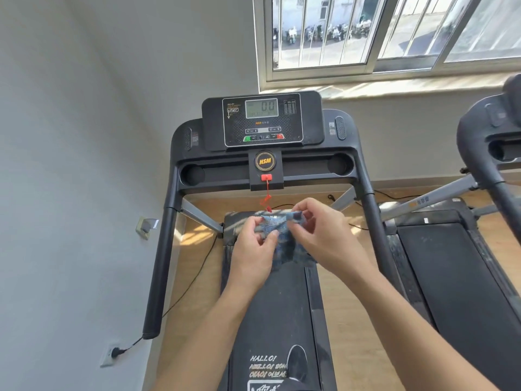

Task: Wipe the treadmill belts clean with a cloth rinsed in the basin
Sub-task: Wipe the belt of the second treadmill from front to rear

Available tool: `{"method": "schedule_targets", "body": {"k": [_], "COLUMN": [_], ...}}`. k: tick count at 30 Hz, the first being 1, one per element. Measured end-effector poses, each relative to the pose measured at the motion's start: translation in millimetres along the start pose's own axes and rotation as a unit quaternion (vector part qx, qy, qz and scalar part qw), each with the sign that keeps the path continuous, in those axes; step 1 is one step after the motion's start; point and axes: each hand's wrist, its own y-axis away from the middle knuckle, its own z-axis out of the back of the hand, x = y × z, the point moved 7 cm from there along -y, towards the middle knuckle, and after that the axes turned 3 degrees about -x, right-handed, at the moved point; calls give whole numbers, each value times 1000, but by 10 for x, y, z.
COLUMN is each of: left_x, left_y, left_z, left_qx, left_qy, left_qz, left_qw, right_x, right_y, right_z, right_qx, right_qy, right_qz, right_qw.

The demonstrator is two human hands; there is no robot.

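Note:
A blue cloth (277, 230) hangs bunched between both hands, in the air above the front of the black treadmill belt (277, 311). My left hand (253, 248) pinches its left part with curled fingers. My right hand (315, 232) pinches the upper right edge between thumb and fingertips. The lower part of the cloth droops behind my hands. White lettering is printed on the belt near the bottom of the view. No basin is in sight.
The console (262, 121) reads 0.0, with a red safety cord (266, 197) dangling below it. Black handrails (159, 263) flank the belt. A second treadmill (451, 266) stands at the right. A wall socket with a plug (112, 354) and a cable lie left. My shoe (297, 362) stands on the belt.

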Motion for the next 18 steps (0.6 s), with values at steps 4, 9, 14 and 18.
{"method": "schedule_targets", "body": {"k": [4,9,14,18], "left_x": [-16,96,359,765], "left_y": [70,118,23,-191], "left_z": [2,21,-21,23], "left_qx": [-7,33,40,17], "left_qy": [132,345,407,337], "left_qz": [50,136,177,177], "left_qw": [990,928,895,925], "right_x": [108,114,-335,-699], "right_y": [61,141,103,68], "right_z": [-297,-165,-295,-946], "right_qx": [131,151,74,159], "right_qy": [-68,-256,-160,-182], "right_qz": [-22,-64,-134,-209], "right_qw": [989,953,975,948]}}
